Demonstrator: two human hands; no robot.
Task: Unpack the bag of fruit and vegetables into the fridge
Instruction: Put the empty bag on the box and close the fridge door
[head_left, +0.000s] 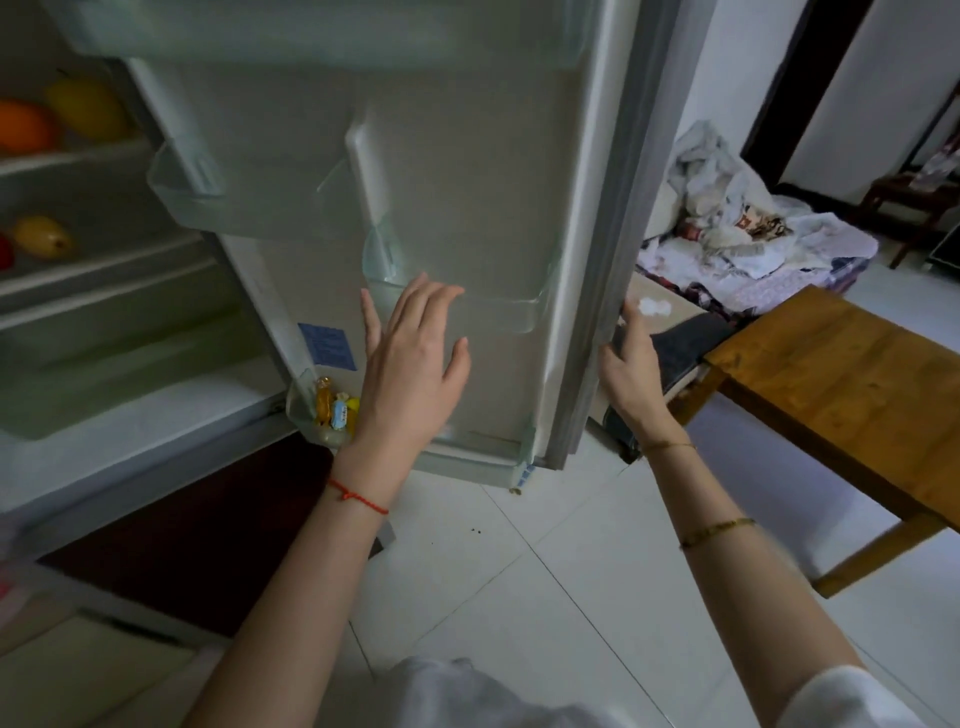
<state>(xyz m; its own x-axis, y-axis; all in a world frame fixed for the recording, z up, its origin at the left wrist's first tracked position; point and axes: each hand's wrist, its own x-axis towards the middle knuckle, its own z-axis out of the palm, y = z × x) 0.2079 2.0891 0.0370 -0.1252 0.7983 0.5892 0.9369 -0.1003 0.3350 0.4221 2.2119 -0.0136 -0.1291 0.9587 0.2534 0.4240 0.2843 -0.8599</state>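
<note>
Both hands on the fridge door (467, 156) | left hand (410, 364) flat, fingers spread, pressing its inner face | right hand (631, 358) curls round its outer edge, steadying | fruit (57, 117) sits shelved inside | bag unseen

Upper left of the frame holds four fruits: one orange (23, 127), two yellow mangoes (88, 106) (42, 237), one red fruit (4, 252); two hands (413, 358) (631, 364) reach mid-frame.
</note>
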